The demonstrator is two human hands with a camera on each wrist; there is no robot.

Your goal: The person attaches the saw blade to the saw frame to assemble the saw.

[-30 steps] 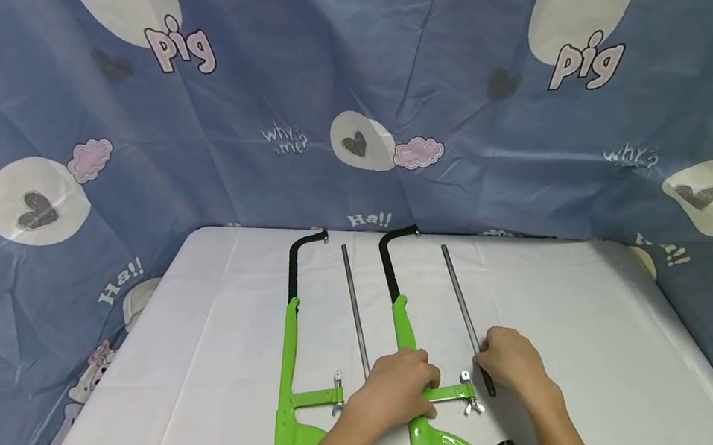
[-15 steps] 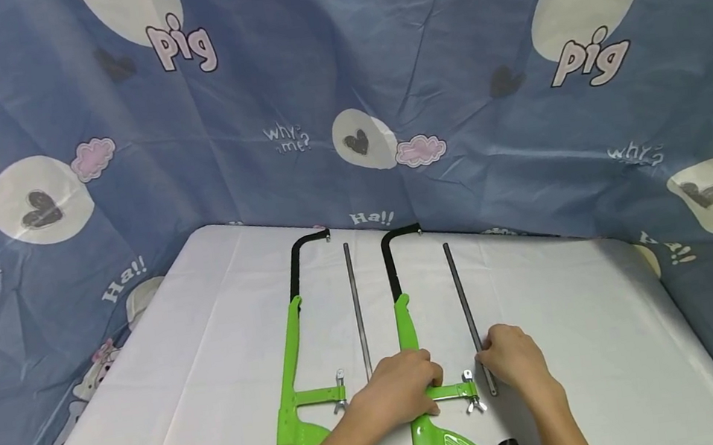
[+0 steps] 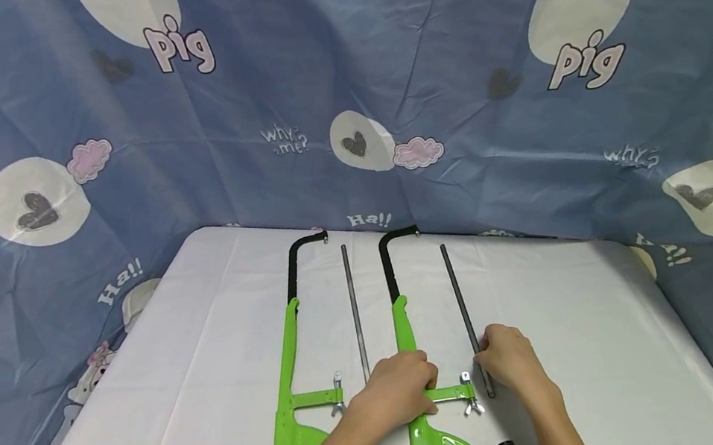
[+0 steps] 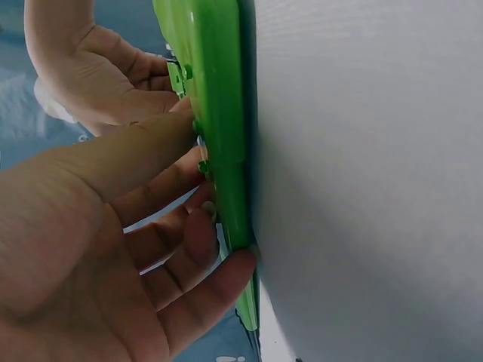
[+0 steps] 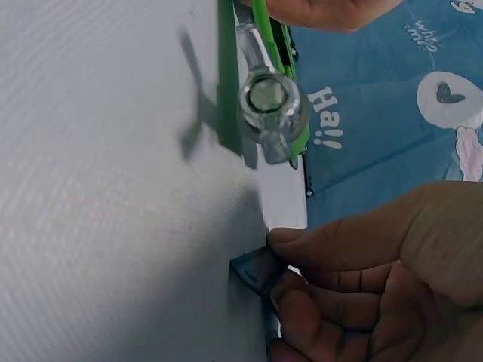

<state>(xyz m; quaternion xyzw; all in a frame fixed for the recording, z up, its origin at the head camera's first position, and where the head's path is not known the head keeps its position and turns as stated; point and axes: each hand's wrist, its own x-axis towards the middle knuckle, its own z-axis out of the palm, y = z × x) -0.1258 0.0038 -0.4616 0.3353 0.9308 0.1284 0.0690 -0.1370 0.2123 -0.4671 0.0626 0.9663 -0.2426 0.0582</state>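
My left hand (image 3: 395,386) holds the right-hand green and black hacksaw frame (image 3: 404,325) where its short crossbar joins. In the left wrist view, the thumb and bent fingertips (image 4: 200,234) are against the green frame (image 4: 219,113). To the right, a thin dark saw blade (image 3: 456,284) lies lengthwise on the table, its near end pinched by my right hand (image 3: 509,356). The right wrist view has the blade's end (image 5: 256,271) between thumb and forefinger, by the white surface. A metal wing nut (image 5: 272,105) sits on the frame's crossbar end.
A second green and black hacksaw frame (image 3: 288,348) lies on the left, with another saw blade (image 3: 354,305) beside it, partly behind my left hand. Both lie on a white-covered table (image 3: 183,396). A printed blue curtain (image 3: 283,74) hangs behind the far edge.
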